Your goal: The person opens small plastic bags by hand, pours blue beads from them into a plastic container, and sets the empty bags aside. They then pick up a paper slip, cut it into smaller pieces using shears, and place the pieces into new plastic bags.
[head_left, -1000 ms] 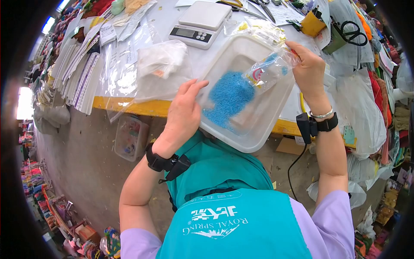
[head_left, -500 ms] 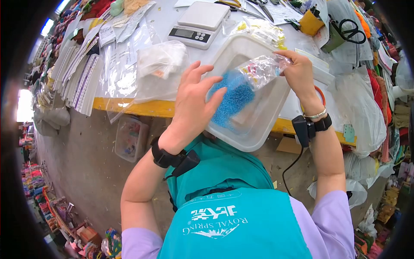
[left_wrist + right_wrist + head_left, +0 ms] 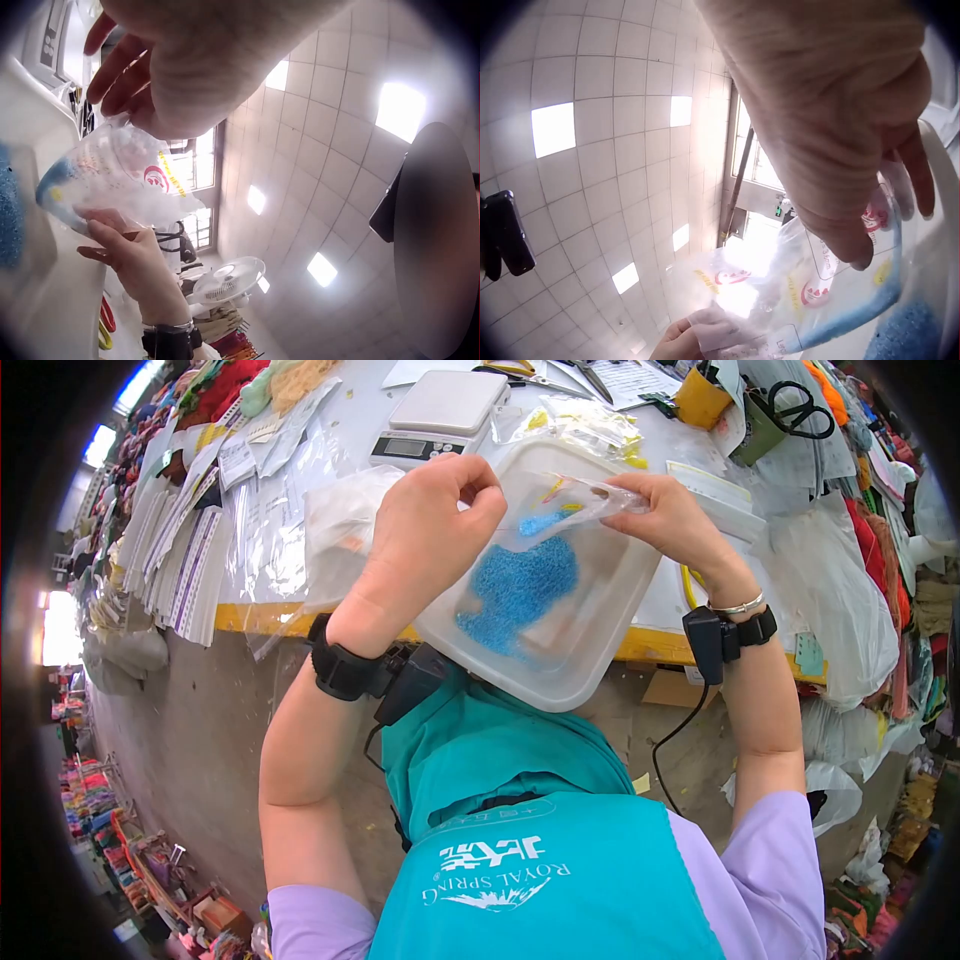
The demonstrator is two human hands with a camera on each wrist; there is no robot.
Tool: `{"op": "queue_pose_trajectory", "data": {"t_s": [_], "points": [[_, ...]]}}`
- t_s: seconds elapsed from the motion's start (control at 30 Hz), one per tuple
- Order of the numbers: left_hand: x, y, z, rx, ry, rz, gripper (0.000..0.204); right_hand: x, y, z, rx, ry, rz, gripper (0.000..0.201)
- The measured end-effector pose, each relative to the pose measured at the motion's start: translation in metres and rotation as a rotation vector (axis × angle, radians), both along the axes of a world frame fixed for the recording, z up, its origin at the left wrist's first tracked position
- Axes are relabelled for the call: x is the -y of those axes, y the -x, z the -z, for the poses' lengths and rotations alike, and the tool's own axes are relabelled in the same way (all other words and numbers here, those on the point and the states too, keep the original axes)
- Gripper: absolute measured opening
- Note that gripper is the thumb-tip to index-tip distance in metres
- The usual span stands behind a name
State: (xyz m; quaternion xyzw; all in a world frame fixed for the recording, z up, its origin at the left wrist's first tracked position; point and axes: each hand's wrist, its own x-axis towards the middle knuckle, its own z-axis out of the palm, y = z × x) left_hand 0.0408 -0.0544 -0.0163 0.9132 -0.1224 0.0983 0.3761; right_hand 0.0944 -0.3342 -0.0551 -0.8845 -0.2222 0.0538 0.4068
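A clear printed plastic bag (image 3: 570,495) with a little blue beading (image 3: 543,523) at its bottom hangs over a translucent white tray (image 3: 590,660). My left hand (image 3: 435,520) pinches one side of the bag between thumb and fingers. On the opposite side my right hand (image 3: 670,525) grips the bag's edge. Between them the film is spread, as the left wrist view shows, with red and yellow print on the bag (image 3: 120,176). Inside the tray lies a heap of small blue beads (image 3: 520,585).
A digital scale (image 3: 445,410) stands behind the tray, beside bags with yellow contents (image 3: 585,430). Papers and clear bags (image 3: 270,510) cover the table's left part. Black-handled scissors (image 3: 800,410) sit at the back right. The tray overhangs the yellow table edge (image 3: 655,648).
My left hand has moved from the tray's left side up to the bag and taken hold of it. The bag, earlier in my right hand alone, is now stretched between both hands.
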Motion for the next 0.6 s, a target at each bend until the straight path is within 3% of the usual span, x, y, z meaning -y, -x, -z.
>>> {"op": "queue_pose_trajectory", "data": {"t_s": [0.1, 0.2, 0.33, 0.5, 0.6], "points": [[0.007, -0.003, -0.013, -0.087, 0.084, 0.002, 0.017, 0.001, 0.004, -0.002, -0.053, -0.019, -0.012, 0.033], [0.009, -0.010, -0.020, -0.131, 0.126, -0.001, 0.017, -0.003, 0.009, 0.002, 0.034, -0.208, 0.009, 0.030], [0.019, -0.014, -0.029, -0.145, 0.223, 0.011, 0.021, -0.007, 0.020, -0.004, 0.155, -0.185, 0.086, 0.024], [0.024, -0.013, -0.038, -0.185, 0.471, -0.004, 0.031, 0.010, 0.009, -0.005, 0.011, -0.413, 0.100, 0.020], [0.011, -0.009, -0.020, -0.191, 0.362, 0.017, 0.032, 0.034, 0.004, -0.016, 0.018, -0.466, 0.148, 0.020]]}}
